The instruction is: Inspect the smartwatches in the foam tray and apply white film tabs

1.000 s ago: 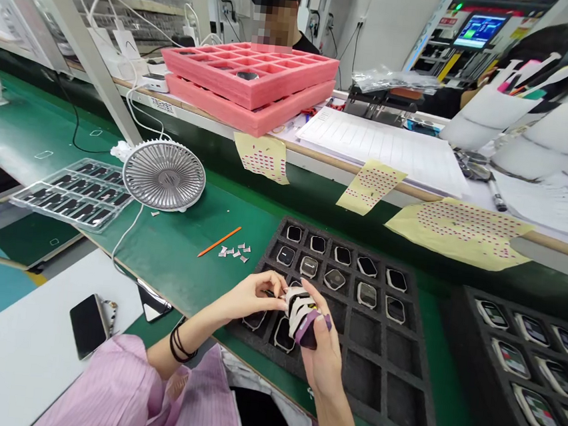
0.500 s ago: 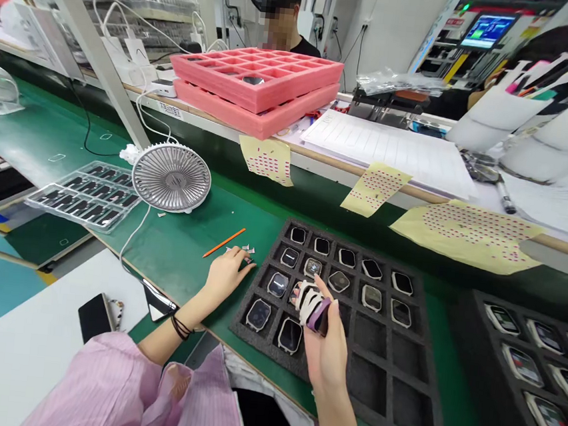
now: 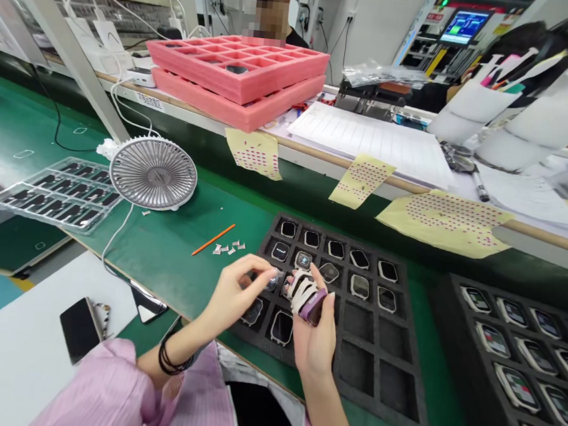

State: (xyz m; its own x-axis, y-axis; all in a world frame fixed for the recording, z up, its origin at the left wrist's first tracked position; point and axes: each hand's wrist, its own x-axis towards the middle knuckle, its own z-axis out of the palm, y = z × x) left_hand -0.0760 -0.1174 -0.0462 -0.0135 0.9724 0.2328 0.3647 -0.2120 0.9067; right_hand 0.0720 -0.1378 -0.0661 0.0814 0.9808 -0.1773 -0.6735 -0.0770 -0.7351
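Observation:
My right hand (image 3: pixel 318 340) is wrapped around a purple-edged smartwatch (image 3: pixel 313 307) with a dark face, held above the grey foam tray (image 3: pixel 408 412). White covers (image 3: pixel 301 291) sit on its fingers. Close by on the left, the thumb and forefinger of my left hand (image 3: pixel 236 292) are pinched together over the tray. A small pale piece (image 3: pixel 278 275) shows at their tips, its exact kind unclear. Watch bodies with dark faces, such as one watch (image 3: pixel 282 327), lie in many tray compartments; my hands partly hide some. Several small pale tabs (image 3: pixel 225 249) rest beside an orange stick (image 3: pixel 214 240).
A round fan (image 3: pixel 154 174) stands left of the tray, beside a clear tray of black parts (image 3: pixel 60 191). Another foam tray of watches (image 3: pixel 481 386) is at right. Pink foam trays (image 3: pixel 246 89) are stacked on the shelf. A phone (image 3: pixel 79 329) lies at lower left. Someone sits opposite.
My left hand has moved right from the small tabs to beside my right hand, fingers pinched. My right hand keeps holding the purple-edged smartwatch. The whole view has shifted slightly.

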